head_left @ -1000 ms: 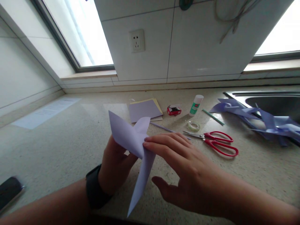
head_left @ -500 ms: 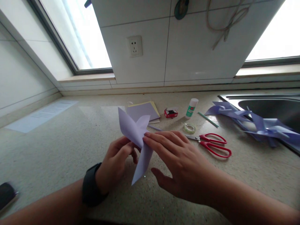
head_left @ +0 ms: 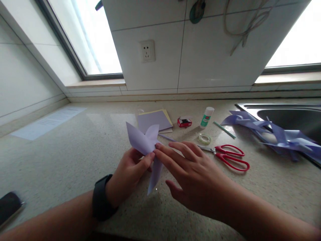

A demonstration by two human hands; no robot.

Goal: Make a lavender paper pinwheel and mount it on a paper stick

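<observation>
A pale purple paper pinwheel [head_left: 138, 139] is held up above the counter, its blades folded in toward the middle. My left hand [head_left: 130, 174], with a dark band at the wrist, pinches it from the left; the thumb lies on top at the centre and the other fingers are behind the paper. My right hand [head_left: 190, 170] reaches in from the right with fingers stretched out, the fingertips touching the pinwheel's centre and the thumb spread apart below. What lies under those fingertips is hidden.
Behind the hands lie stacked paper sheets [head_left: 154, 120], a small red box [head_left: 184, 122], a glue stick [head_left: 206, 117] and a tape roll [head_left: 204, 139]. Red-handled scissors [head_left: 230, 157], a green stick [head_left: 224, 130] and purple pinwheels [head_left: 281, 135] lie right, beside the sink [head_left: 288, 117]. A dark object [head_left: 10, 206] is at left.
My left thumb has come up onto the pinwheel's centre beside my right fingertips. The pinwheel has turned slightly. The whole view has shifted a little.
</observation>
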